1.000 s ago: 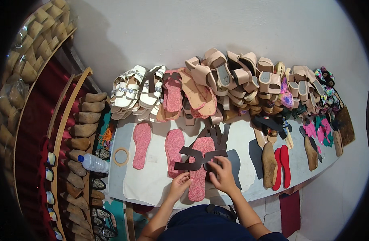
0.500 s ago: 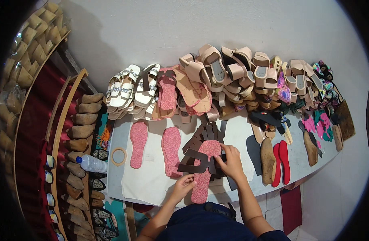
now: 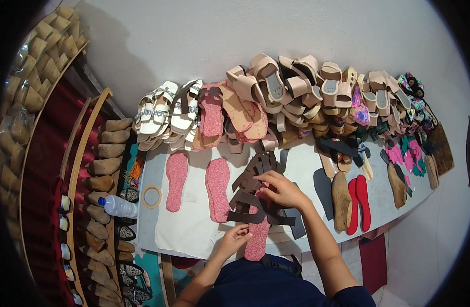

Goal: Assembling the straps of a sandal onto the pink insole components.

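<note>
A pink speckled insole [image 3: 256,240] lies at the table's near edge, with its heel end toward me. Across its middle rests a dark brown strap upper [image 3: 242,217], its ends spreading out on both sides. My left hand [image 3: 235,240] pinches the insole's left edge near the heel. Over the toe end reaches my right hand [image 3: 283,190], thumb and forefinger apart, with some pink showing between them. It partly hides the insole's toe. Beyond it lies a pile of dark brown cut straps [image 3: 265,162].
Pink insoles [image 3: 218,189] lie left of the straps, beside a tape roll [image 3: 152,197]. Finished sandals [image 3: 265,87] are heaped along the wall. A wooden shoe last [image 3: 341,202] and red soles [image 3: 363,204] lie to the right. A water bottle [image 3: 117,206] stands beside the left rack.
My right hand has moved up and left, from the strap's right side to over the insole's toe. The strap sits slightly lower on the insole. My left hand stays nearly in place.
</note>
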A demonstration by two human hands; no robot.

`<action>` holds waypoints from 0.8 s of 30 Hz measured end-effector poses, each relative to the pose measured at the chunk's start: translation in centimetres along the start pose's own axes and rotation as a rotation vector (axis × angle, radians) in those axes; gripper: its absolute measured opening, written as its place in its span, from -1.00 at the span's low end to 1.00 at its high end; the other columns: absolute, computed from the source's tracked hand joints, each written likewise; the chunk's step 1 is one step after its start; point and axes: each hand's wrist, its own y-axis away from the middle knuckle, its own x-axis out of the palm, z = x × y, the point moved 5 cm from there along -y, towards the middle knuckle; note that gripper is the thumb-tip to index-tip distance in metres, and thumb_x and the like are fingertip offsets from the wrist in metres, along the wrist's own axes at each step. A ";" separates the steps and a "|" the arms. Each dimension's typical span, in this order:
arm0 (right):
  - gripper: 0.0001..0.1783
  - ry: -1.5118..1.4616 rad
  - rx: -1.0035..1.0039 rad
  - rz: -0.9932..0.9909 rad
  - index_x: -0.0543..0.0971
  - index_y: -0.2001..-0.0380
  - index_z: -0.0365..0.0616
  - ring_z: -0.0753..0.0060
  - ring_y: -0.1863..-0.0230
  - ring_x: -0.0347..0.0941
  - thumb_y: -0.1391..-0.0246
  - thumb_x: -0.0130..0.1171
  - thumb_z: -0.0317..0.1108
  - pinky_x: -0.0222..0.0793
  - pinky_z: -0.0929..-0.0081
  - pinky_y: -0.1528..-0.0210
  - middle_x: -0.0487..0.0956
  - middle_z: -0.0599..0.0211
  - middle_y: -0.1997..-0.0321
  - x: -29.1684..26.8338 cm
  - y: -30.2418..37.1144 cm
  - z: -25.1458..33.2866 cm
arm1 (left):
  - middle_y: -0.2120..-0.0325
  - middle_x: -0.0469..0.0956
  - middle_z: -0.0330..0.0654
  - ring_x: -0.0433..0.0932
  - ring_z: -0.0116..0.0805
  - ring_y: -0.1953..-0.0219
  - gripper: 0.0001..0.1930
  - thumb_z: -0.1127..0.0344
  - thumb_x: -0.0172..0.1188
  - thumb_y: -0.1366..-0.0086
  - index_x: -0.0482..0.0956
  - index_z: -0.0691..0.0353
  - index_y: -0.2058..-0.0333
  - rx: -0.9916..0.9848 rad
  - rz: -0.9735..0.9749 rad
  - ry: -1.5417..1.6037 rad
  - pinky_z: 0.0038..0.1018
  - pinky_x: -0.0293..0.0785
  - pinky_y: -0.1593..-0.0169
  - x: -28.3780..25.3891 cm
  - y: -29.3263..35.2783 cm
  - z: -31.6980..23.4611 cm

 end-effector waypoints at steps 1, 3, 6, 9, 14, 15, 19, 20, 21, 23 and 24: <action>-0.63 -0.095 0.048 0.123 0.36 0.13 -0.09 0.30 0.35 0.35 0.12 -0.04 -0.46 0.26 0.50 0.25 0.38 0.24 0.39 0.6 -0.1 -0.6 | 0.38 0.40 -0.25 0.37 -0.58 0.30 -0.71 0.50 0.07 -0.06 0.32 0.38 0.20 -0.005 0.003 -0.012 -0.66 0.29 0.19 0.1 0.1 -0.4; -0.63 -0.190 0.093 0.249 0.37 0.15 -0.11 0.27 0.37 0.36 0.13 -0.05 -0.50 0.27 0.49 0.26 0.38 0.24 0.38 1.4 -0.2 -0.7 | 0.37 0.42 -0.24 0.37 -0.58 0.28 -0.72 0.49 0.06 -0.07 0.34 0.39 0.20 -0.008 0.003 -0.023 -0.67 0.29 0.18 -0.1 0.3 -0.5; -0.66 -0.366 0.230 0.235 0.42 0.26 -0.17 0.16 0.33 0.36 0.23 -0.04 -0.55 0.28 0.40 0.25 0.41 0.17 0.39 1.9 -0.4 -0.7 | 0.32 0.45 -0.22 0.38 -0.55 0.26 -0.71 0.35 0.08 -0.10 0.40 0.37 0.20 -0.045 0.024 -0.165 -0.64 0.31 0.18 -1.5 0.5 -0.1; -0.72 -0.148 0.039 0.233 0.45 0.34 -0.22 0.14 0.32 0.37 0.26 -0.04 -0.55 0.28 0.40 0.25 0.43 0.14 0.41 2.3 -0.7 0.0 | 0.27 0.45 -0.18 0.37 -0.50 0.18 -0.68 0.28 0.03 -0.14 0.41 0.37 0.18 -0.080 0.067 -0.157 -0.62 0.25 0.10 -1.9 0.6 0.6; -0.76 -0.069 -0.023 0.211 0.48 0.44 -0.27 0.08 0.29 0.36 0.30 -0.06 -0.54 0.27 0.35 0.22 0.45 0.09 0.38 3.5 -1.0 -0.4 | 0.40 0.46 -0.19 0.38 -0.43 0.28 -0.66 0.24 0.06 -0.10 0.42 0.35 0.20 0.194 -0.113 -0.704 -0.59 0.26 0.17 -4.4 0.6 1.4; -0.76 -0.068 -0.016 0.207 0.48 0.44 -0.27 0.08 0.29 0.36 0.30 -0.06 -0.54 0.27 0.35 0.22 0.45 0.09 0.38 3.3 -1.1 -0.6 | 0.57 0.36 -0.29 0.36 -0.45 0.43 -0.71 0.27 0.00 -0.14 0.43 0.33 0.21 0.128 -0.100 -0.599 -0.59 0.26 0.17 -4.5 0.5 0.9; -0.70 -0.163 0.064 0.290 0.48 0.39 -0.28 0.12 0.30 0.38 0.33 -0.09 -0.58 0.29 0.39 0.22 0.46 0.09 0.37 3.2 -1.5 -0.8 | 0.56 0.38 -0.30 0.36 -0.53 0.48 -0.72 0.29 0.00 -0.14 0.40 0.31 0.20 -0.201 -0.161 -0.185 -0.65 0.29 0.30 -7.7 0.0 -0.4; -0.68 -0.159 0.066 0.313 0.47 0.37 -0.28 0.15 0.31 0.39 0.34 -0.10 -0.60 0.30 0.42 0.23 0.46 0.11 0.36 3.3 -1.6 -0.8 | 0.56 0.39 -0.31 0.36 -0.56 0.49 -0.72 0.29 0.00 -0.14 0.39 0.31 0.19 -0.168 -0.260 -0.199 -0.67 0.31 0.35 -8.7 -0.4 -1.5; -0.68 -0.156 0.064 0.313 0.47 0.37 -0.28 0.15 0.31 0.39 0.34 -0.10 -0.60 0.30 0.42 0.23 0.46 0.11 0.36 3.4 -1.7 -1.0 | 0.55 0.40 -0.32 0.36 -0.59 0.50 -0.71 0.29 -0.01 -0.14 0.37 0.30 0.18 -0.133 -0.357 -0.212 -0.69 0.32 0.39 -9.4 -1.0 -2.6; -0.67 -0.140 0.023 0.321 0.47 0.36 -0.27 0.16 0.33 0.40 0.33 -0.11 -0.59 0.31 0.43 0.24 0.46 0.12 0.36 3.9 -1.7 -1.3 | 0.52 0.41 -0.31 0.37 -0.59 0.49 -0.74 0.30 0.01 -0.13 0.39 0.31 0.21 -0.076 -0.336 -0.159 -0.69 0.31 0.41 -7.6 -2.2 -5.4; -0.67 -0.140 0.019 0.327 0.47 0.36 -0.27 0.16 0.33 0.40 0.33 -0.11 -0.59 0.31 0.43 0.24 0.46 0.12 0.36 4.0 -1.8 -1.0 | 0.50 0.43 -0.31 0.37 -0.59 0.49 -0.76 0.32 0.02 -0.13 0.41 0.31 0.24 -0.020 -0.318 -0.107 -0.69 0.31 0.43 -6.6 -2.8 -6.4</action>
